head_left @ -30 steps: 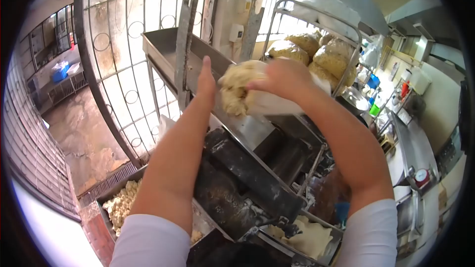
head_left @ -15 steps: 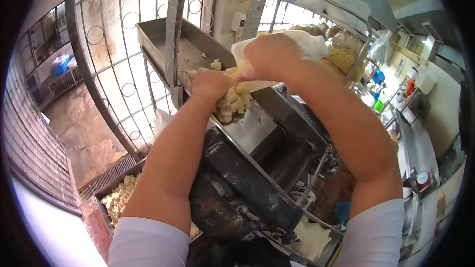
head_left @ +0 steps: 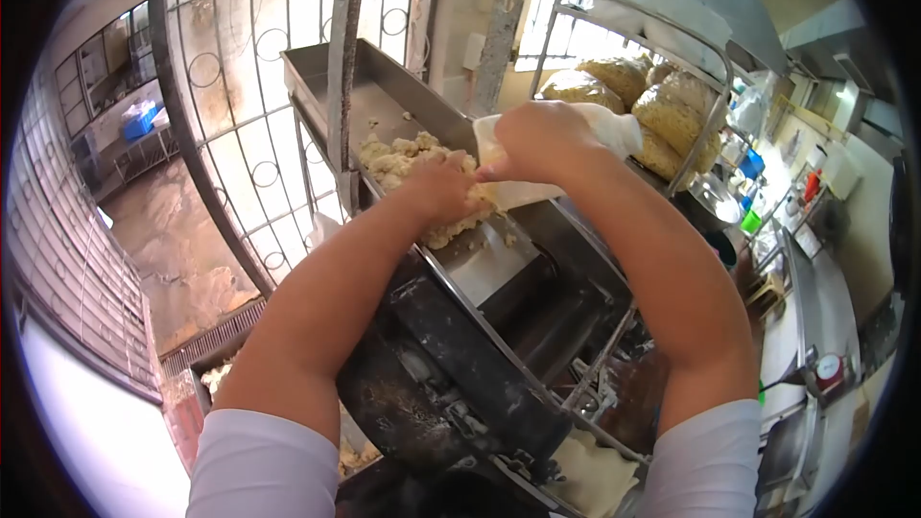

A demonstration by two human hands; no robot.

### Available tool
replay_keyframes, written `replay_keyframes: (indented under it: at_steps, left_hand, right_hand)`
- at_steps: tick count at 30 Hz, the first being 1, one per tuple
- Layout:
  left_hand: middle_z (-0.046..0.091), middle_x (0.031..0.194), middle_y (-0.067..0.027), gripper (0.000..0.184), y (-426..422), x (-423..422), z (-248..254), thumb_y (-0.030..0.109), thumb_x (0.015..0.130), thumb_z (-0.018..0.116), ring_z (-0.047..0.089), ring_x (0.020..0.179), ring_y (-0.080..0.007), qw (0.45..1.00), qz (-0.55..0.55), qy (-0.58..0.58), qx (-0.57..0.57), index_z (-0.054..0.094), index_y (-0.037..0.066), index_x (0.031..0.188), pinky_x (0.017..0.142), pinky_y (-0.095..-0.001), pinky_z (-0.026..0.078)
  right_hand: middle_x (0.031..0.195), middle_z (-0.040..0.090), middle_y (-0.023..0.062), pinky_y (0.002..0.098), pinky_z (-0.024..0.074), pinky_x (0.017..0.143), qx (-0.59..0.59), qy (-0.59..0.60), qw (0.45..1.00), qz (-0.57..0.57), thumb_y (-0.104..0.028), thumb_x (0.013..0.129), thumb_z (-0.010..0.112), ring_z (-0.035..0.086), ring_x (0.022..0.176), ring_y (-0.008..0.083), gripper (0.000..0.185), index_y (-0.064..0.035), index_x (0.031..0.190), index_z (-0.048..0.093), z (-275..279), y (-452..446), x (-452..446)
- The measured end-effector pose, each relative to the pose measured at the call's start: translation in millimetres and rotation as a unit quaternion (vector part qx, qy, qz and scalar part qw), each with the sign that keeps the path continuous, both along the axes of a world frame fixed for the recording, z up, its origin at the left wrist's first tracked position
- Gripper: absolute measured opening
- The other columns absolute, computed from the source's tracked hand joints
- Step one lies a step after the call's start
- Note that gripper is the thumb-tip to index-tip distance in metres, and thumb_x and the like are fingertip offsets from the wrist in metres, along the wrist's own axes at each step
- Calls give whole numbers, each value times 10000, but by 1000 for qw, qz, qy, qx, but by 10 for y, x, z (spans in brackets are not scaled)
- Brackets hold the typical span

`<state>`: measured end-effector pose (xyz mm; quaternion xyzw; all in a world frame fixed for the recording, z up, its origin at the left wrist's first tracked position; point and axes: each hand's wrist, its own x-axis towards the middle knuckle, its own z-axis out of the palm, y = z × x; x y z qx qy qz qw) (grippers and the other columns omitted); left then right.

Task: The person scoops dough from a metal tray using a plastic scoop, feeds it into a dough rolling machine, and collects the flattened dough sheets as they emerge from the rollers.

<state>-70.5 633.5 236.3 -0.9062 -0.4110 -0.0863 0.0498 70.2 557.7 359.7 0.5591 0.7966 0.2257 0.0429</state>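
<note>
"While laying the left hand's fingers on pale, crumbly dough, gripping or only touching?"

"Touching; too hidden to tell whether clamped on a piece. With the right hand, pinching a limp, white, cloth-like sheet between fingers."

"And where to find the dough?"

"Heaped inside a long, grey metal trough, beside an upright, worn metal bar. Farther out, facing a tubular metal rack of bulging, yellowish plastic bags."

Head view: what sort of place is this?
Probably a food workshop, perhaps for noodles or baking: crumbly dough in a metal trough, stacked bags with yellowish contents, and a red dial scale to the right.
</note>
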Motion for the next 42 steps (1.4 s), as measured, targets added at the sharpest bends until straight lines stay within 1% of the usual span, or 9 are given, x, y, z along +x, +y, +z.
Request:
replay_keyframes:
  at_steps: [8,17,21,25,31,32,34,36,42]
  left_hand:
    - [365,1421,-184,483,-332,-153,-30,411,853,573,372,1311,-326,989,-1,146,19,574,119,1237,1107,-481,236]
    - [619,1000,-91,125,-269,26,-109,192,729,668,567,1051,-280,987,11,68,145,676,118,829,874,-462,447]
    - [630,934,-137,173,-304,-157,260,190,767,621,608,969,-311,995,10,-18,96,693,79,878,806,-451,495]
    - [632,979,-143,258,-510,-948,485,344,803,660,588,962,-343,968,-8,-180,174,679,100,884,876,-435,463]
    - [643,1044,-183,491,-887,-3002,49,484,774,659,626,927,-282,946,136,-293,28,680,48,1002,787,-396,492]
    - [644,1045,-185,506,-984,-3338,-167,478,779,657,627,906,-263,914,204,-347,-49,676,28,1010,767,-382,494]
    - [646,985,-163,522,-1175,-4061,-755,475,787,653,613,822,-229,837,324,-413,-155,667,9,1021,717,-360,490]
    - [630,891,-124,522,-1467,-4682,-1554,477,800,640,573,728,-213,755,402,-477,-203,650,16,1043,662,-364,477]
    - [575,1048,-143,626,-3014,-5544,-3930,539,794,632,522,827,-270,437,571,-525,-455,561,84,1218,666,-478,453]
  right_hand:
    - [800,682,132,405,517,706,50,73,994,-60,-649,712,632,667,789,294,587,-75,807,702,-72,-298,341]
    - [738,654,153,421,496,649,119,176,976,-52,-653,711,625,644,733,331,589,-66,734,660,-253,-432,615]
    - [631,580,158,426,453,600,167,286,943,-44,-597,753,647,588,614,312,579,-25,670,607,-248,-494,902]
    - [606,474,-71,251,254,417,177,577,792,-92,-572,869,572,392,474,37,452,-145,723,604,-267,-640,1366]
    - [659,505,29,263,345,438,243,603,759,4,-513,902,480,423,510,114,451,-76,946,586,225,-1390,896]
    - [636,490,60,290,341,418,225,553,802,-20,-480,933,421,431,485,144,446,-51,918,545,419,-1532,633]
    - [609,453,23,248,301,414,161,707,688,-35,-476,949,381,399,472,111,442,-66,878,529,808,-1585,334]
    - [596,430,2,222,271,412,69,722,688,32,-489,950,368,376,468,86,452,-73,866,524,846,-1618,-277]
    - [646,495,13,216,317,416,59,511,849,124,-579,878,465,447,512,79,530,-61,920,572,526,-1393,-2668]
